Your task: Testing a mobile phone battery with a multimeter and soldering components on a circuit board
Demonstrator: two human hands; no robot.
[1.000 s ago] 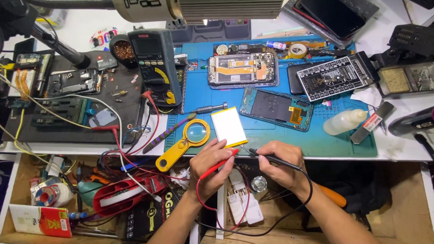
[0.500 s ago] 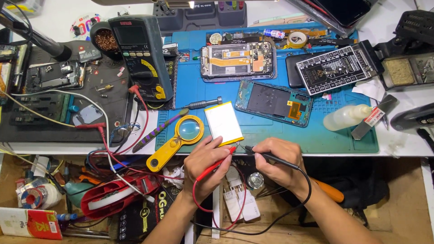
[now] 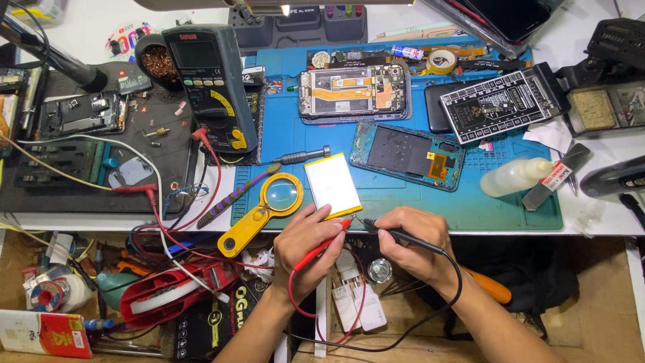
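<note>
Left hand (image 3: 306,245): closed on the red probe (image 3: 322,245), tip at the near edge of the flat battery (image 3: 332,185). Right hand (image 3: 413,242): closed on the black probe (image 3: 396,232), tip beside the red one. Battery lay on the blue mat (image 3: 403,195) of the worktop (image 3: 598,215), a yellow magnifier (image 3: 265,208) just to its left, multimeter (image 3: 208,81) beyond.

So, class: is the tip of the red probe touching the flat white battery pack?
Touching. The head view shows the left hand pressing the red probe tip against the white battery pack at its lower right corner, with no gap visible.
</note>
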